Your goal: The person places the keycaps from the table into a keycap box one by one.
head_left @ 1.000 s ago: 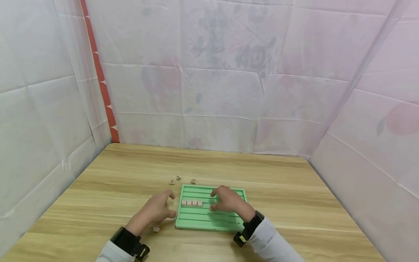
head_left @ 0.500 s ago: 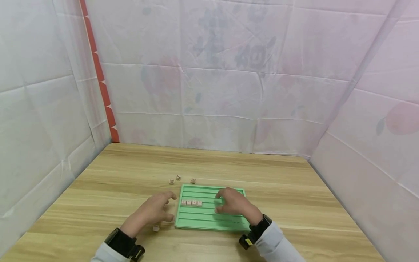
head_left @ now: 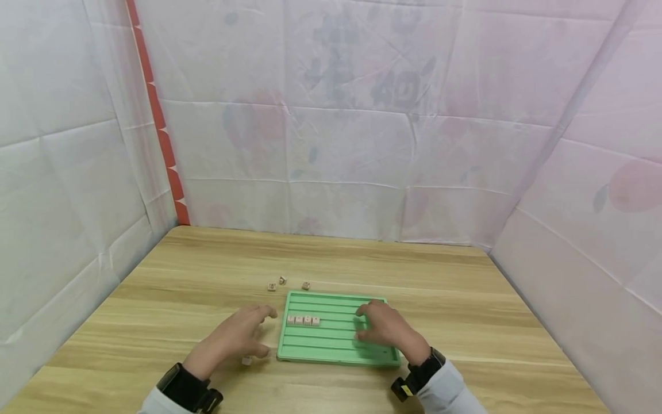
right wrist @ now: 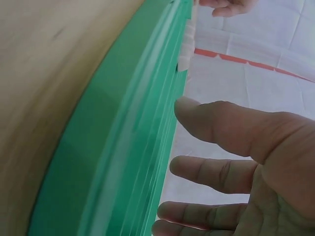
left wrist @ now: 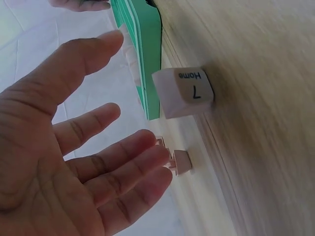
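Note:
A green ridged tray [head_left: 338, 343] lies flat on the table, with a short row of pale keycaps [head_left: 303, 321] in one of its grooves at the left. My left hand [head_left: 233, 338] hovers beside the tray's left edge, fingers spread and holding nothing. Close to its thumb, a keycap [left wrist: 184, 92] marked "7 Home" stands on the wood in the left wrist view. Over the right part of the tray hangs my right hand [head_left: 387, 329], its fingers apart and nothing between them; the right wrist view shows the fingers [right wrist: 211, 174] above the green ridges.
Behind the tray, loose keycaps lie on the wooden table [head_left: 439, 276]: one keycap [head_left: 272, 286] at the left, a tipped one [head_left: 282, 280] beside it, and another keycap [head_left: 306, 285] nearer the tray. White sheeting [head_left: 341, 144] walls in the back and both sides.
My right hand has drifted rightward across the tray. The left hand has drawn back slightly to the left and toward me. Tray and keycaps have stayed in place.

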Tool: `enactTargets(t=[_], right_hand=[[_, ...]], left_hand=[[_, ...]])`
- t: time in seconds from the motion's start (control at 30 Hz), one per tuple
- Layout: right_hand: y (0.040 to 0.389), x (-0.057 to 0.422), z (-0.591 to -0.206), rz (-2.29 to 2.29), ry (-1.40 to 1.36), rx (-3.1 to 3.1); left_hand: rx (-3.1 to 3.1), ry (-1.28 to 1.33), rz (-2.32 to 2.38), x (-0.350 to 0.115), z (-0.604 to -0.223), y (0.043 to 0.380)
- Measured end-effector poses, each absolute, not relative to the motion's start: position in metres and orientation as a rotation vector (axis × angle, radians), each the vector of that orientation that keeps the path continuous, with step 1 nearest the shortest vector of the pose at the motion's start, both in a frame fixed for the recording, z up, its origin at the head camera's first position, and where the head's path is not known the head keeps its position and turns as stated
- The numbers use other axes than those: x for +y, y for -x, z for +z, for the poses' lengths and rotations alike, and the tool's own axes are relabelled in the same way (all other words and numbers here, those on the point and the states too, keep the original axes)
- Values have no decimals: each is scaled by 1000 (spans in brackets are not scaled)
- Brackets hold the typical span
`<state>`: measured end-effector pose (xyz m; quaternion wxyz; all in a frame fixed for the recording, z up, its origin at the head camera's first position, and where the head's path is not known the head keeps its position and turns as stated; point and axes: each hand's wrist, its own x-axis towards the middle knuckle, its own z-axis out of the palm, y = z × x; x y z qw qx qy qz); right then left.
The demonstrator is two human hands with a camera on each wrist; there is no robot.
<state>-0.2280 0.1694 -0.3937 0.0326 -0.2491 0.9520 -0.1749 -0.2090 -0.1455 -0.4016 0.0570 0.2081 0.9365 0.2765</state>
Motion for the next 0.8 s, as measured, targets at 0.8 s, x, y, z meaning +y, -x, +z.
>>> enactTargets(t=[0.8], right_hand=[[211, 189, -396, -429, 610, 3068]], left_hand=[[2870, -770, 630, -155, -399, 187]])
